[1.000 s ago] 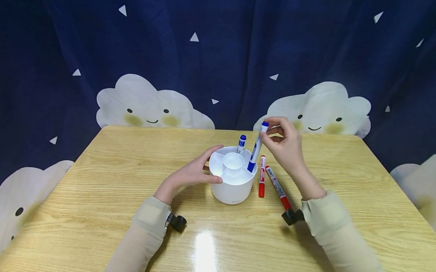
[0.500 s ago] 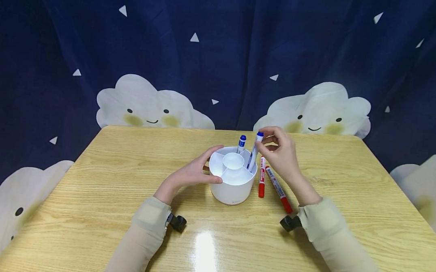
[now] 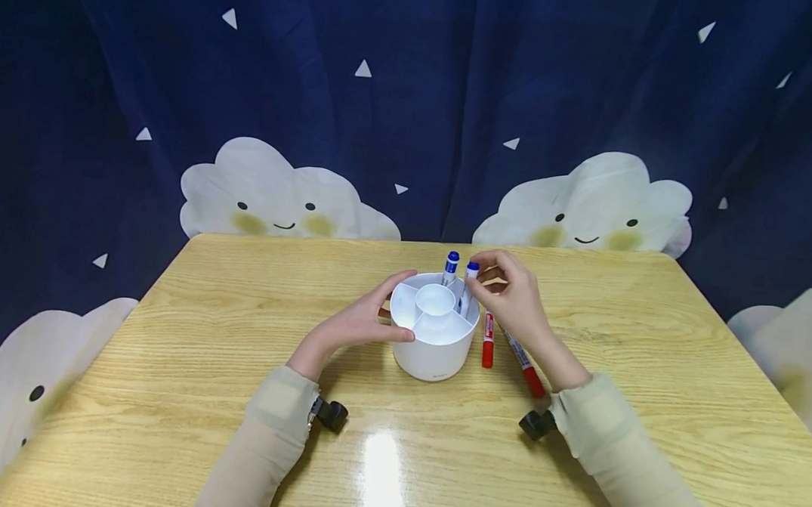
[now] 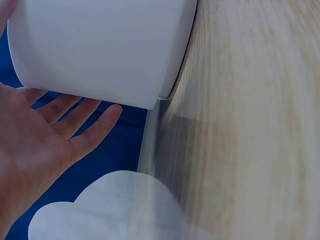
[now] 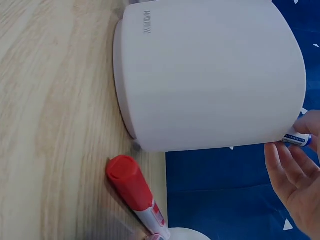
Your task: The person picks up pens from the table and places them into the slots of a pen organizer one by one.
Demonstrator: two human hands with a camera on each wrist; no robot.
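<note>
A white round pen holder with a small central cup and divided outer compartments stands upright on the table. My left hand holds its left side, thumb on the front rim and the other fingers behind. At the back right of the rim, my right hand pinches the blue-capped whiteboard marker near its cap. Most of that marker is inside the right compartment, and the right wrist view shows just its blue end above the rim. A second blue-capped marker stands in the back compartment.
Two red markers lie on the wooden table right of the holder: one red marker close beside it, the other red marker slanting partly under the right forearm. A dark blue curtain with clouds hangs behind the table.
My right hand has moved down and left, lowering the blue marker from above the rim into the right compartment. My left hand and the pen holder have stayed put.
</note>
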